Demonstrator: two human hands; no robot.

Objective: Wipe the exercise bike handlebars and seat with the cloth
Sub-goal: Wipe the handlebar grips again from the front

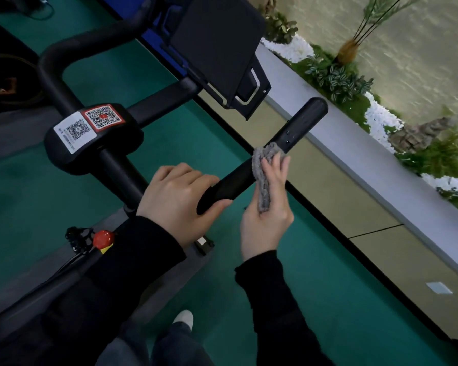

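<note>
Cloth: gray, fuzzy, soft. Handlebar: black, smooth, a bit shiny. QR stickers: glossy paper. Floor: green, matt.

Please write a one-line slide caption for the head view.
Left hand grips the bike handlebar while right hand holds a grey cloth against it.

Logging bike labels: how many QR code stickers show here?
2. A white QR sticker on the black hub, and a red QR sticker right beside it. Others may be hidden.

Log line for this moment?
phase: handlebar wipe | left hand: grips handlebar | right hand: holds cloth on handlebar | seat: not in view
</note>
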